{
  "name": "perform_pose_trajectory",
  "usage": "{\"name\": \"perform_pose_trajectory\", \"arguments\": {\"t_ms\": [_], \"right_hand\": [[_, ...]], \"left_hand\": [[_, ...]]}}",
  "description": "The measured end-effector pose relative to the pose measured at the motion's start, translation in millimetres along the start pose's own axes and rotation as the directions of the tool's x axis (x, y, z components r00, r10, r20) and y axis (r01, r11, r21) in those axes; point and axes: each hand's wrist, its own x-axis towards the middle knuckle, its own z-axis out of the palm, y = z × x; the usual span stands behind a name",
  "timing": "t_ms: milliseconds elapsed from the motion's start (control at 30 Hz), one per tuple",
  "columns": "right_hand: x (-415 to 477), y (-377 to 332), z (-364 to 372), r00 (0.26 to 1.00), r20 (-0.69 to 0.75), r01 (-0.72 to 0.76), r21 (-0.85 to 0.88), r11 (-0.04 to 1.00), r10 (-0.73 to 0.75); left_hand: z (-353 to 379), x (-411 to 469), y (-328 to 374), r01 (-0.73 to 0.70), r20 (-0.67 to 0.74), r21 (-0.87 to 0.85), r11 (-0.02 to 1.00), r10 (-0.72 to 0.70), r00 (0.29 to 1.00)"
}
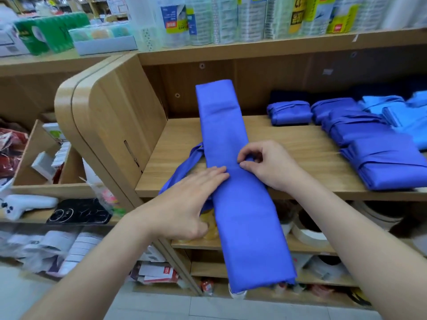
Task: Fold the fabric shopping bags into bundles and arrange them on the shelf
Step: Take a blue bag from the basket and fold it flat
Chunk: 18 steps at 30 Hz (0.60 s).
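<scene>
Lying lengthwise on the wooden shelf (pixel 288 158), a blue fabric bag (pixel 231 139) is folded into one long narrow strip, its far end leaning up the back panel and its near end hanging over the front edge. Its handles (pixel 182 167) spill out to the left of the strip. The person's left hand (pixel 184 204) lies flat with straight fingers, pressing the strip's left edge where the handles come out. The right hand (pixel 265 165) has thumb and forefinger curled in, pinching a fold of cloth at the strip's right edge. In the same compartment, to the right, sit folded dark-blue bundles (pixel 288 112), each wrapped with its own strap, and beyond them lighter blue bundles (pixel 392 112). On the board above, a pale blue tray (pixel 106 46) holds round sponges (pixel 101 33). Off to the left, an open wooden bin (pixel 30 162) holds small boxes (pixel 57 146), too blurred to tell further.
</scene>
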Motion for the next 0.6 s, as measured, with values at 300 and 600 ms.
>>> {"name": "perform_pose_trajectory", "arguments": {"t_ms": [300,600], "right_hand": [[-15,-22,-29,0.962,0.254,-0.161,0.247,0.956,0.097],[-23,-23,0,0.986,0.017,-0.167,-0.002,0.986,0.167]], "left_hand": [[-12,13,3,0.244,-0.28,-0.641,0.728,-0.518,0.808],[-20,29,13,0.553,-0.313,-0.297,0.778,-0.626,0.714]]}}
